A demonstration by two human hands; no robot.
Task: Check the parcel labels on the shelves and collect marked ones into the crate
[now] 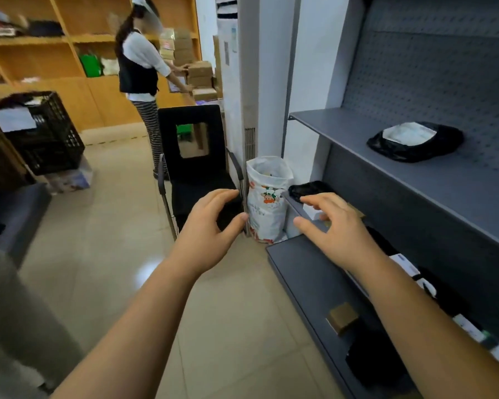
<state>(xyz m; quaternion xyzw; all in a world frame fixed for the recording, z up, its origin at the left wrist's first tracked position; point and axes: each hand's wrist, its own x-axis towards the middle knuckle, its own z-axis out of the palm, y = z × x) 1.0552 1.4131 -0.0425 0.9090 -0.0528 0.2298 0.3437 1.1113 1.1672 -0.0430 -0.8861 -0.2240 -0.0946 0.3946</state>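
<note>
The black plastic-wrapped parcel with a white label (414, 141) lies alone on the upper grey metal shelf (343, 125), label up. It looks like a soft, crinkly bag: probably light and floppy, its film likely slippery, so taking it by both long sides or scooping under its middle seems safer than pinching a corner. More black soft parcels with white labels (409, 269) line the lower grey shelf (308, 272), beside a small brown cardboard box (342, 317) that should be stiff and easy to take by its sides. The right hand (337, 226) hovers over that shelf's far end, fingers spread and holding nothing, near a small black bag (306, 190). The left hand (211, 226) is out over the floor, thumb and fingers curved apart in an empty grip. The black slatted plastic crate (41, 133) stands well apart at the left.
</note>
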